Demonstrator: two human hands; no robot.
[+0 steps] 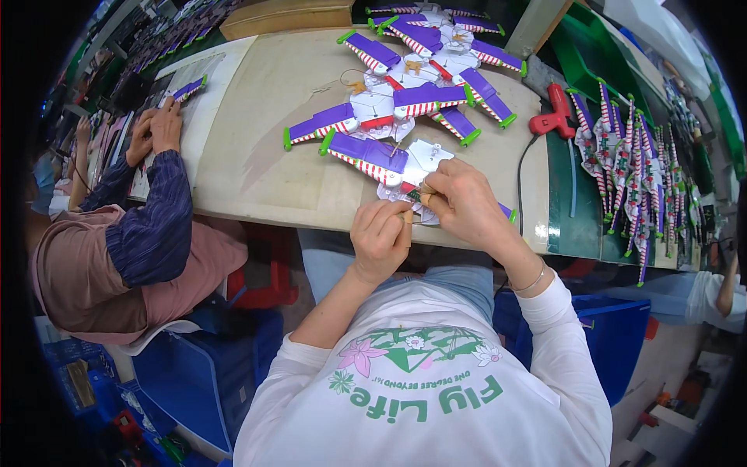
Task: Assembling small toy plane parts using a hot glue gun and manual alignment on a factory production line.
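A toy wing set [366,159] lies at the table's near edge, its purple wing with red-and-white striped edge and green tip pointing left. Over its white middle piece [426,158], my right hand [467,204] is closed in a pinch, thumb and forefinger by a small dark green part [414,194]. Just left of that part, my left hand [380,240] is closed too, fingertips together. Tan covers wrap some fingertips. What either pinch holds is too small or hidden to tell. The set's right wing is mostly behind my right hand.
More wing sets [436,97] are piled beyond my hands. A red glue gun [554,114] lies at right, its cord running down the table. Several wing sets [622,167] are stacked farther right, near a green bin [587,58]. At left, a co-worker's hands [159,128] handle another wing.
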